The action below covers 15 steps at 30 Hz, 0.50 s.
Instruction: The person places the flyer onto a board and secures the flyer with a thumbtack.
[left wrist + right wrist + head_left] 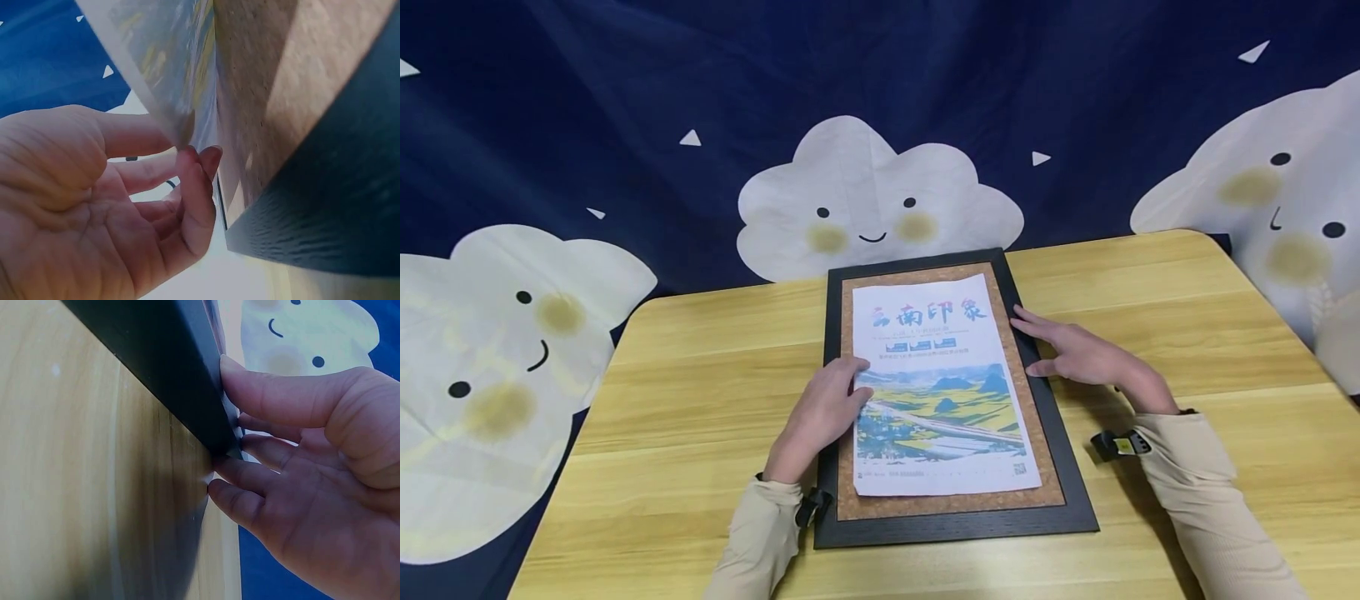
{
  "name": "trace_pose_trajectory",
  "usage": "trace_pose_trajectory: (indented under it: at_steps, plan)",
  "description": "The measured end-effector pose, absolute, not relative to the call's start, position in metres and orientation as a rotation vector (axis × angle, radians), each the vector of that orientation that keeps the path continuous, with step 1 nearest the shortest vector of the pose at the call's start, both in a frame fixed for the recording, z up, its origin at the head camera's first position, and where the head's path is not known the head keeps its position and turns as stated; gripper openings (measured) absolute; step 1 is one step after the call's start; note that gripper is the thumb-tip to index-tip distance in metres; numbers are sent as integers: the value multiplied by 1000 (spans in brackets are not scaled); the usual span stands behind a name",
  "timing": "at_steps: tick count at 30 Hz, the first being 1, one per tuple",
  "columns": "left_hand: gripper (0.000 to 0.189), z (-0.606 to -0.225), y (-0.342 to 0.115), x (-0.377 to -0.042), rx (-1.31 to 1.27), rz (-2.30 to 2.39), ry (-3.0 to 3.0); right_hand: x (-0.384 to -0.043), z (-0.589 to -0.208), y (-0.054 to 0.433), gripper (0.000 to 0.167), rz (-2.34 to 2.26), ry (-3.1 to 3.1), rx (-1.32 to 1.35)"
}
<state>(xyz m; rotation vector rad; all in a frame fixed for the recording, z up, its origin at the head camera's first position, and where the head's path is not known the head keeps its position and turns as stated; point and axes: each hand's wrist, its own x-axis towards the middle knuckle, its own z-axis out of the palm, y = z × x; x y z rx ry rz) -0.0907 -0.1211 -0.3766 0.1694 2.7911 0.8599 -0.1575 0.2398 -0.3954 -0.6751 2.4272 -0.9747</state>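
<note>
Poster (943, 392) lies on the cork (947, 502) within the black frame (955, 526), on the table (700, 400). The left hand (826, 402) pinches the poster's left edge; the right hand (1081, 353), fingers loosely extended, touches the frame's right side.

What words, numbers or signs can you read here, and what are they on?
"云南印象": big colourful title on the paper poster.
Lines under the title, the blue boxes and the bottom print: too small and blurred to read.
QR code, poster's bottom right: no readable words.
Yellow patch on the black wrist device: unreadable.
</note>
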Motion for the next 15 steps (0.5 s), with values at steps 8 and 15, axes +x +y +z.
trace_pose_trajectory:
  at_steps: [8,15]
  plan:
    - [46,-380,-123,-90,201,708,2786,-158,-394,239,75,-964,2434,-679]
    - [50,-382,-123,-90,283,630,2749,-157,-395,239,76,-969,2429,-681]
